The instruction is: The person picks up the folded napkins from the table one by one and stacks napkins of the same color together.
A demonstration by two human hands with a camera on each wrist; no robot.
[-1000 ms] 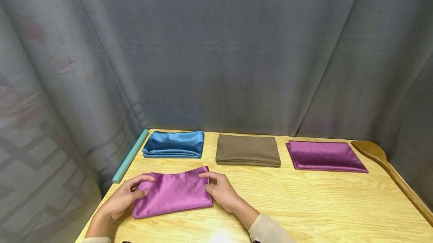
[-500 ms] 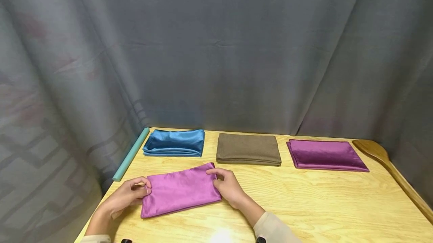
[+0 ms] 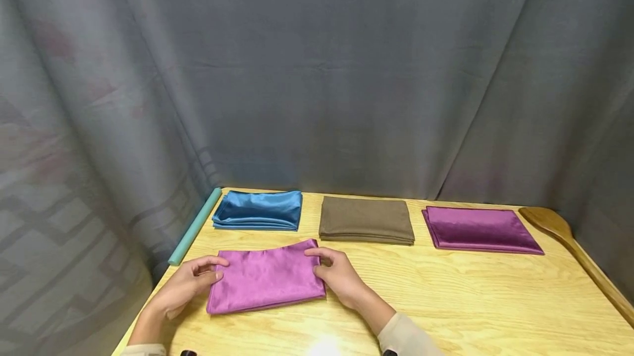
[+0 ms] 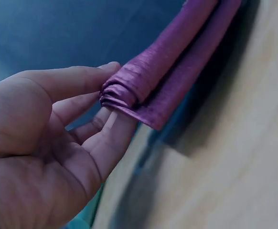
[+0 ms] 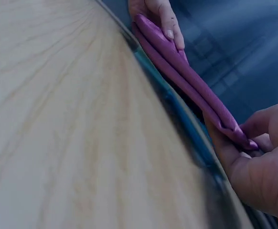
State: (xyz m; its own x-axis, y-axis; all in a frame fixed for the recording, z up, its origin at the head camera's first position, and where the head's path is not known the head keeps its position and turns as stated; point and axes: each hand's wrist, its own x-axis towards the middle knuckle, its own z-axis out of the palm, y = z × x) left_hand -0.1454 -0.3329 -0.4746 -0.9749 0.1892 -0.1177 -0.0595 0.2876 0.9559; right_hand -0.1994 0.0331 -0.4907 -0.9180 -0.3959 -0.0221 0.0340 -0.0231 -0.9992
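Observation:
A folded magenta satin cloth [image 3: 267, 280] is held between both hands near the front left of the table. At its left end, my left hand [image 3: 185, 288] pinches the layered edge between thumb and fingers. My right hand [image 3: 342, 280] grips the opposite end, thumb on the near side. In the left wrist view the folded layers of the cloth [image 4: 148, 76] show between the thumb and fingertips, and this end is raised off the table. From the right wrist the cloth [image 5: 191, 81] appears as a thick doubled strip, also above the tabletop.
Along the back of the wooden table [image 3: 446, 301] lie a folded blue cloth [image 3: 258, 210], a folded brown cloth [image 3: 366, 219] and another folded magenta cloth [image 3: 482, 228]. A teal rod [image 3: 195, 228] edges the left side, a wooden spoon [image 3: 574, 246] the right. Grey curtain [image 3: 322, 70] hangs behind.
The magenta cloth has shifted a little to the right with both hands on it. Its tilt has varied slightly, and the left hand's fingers have changed their hold. The cloths at the back stay put.

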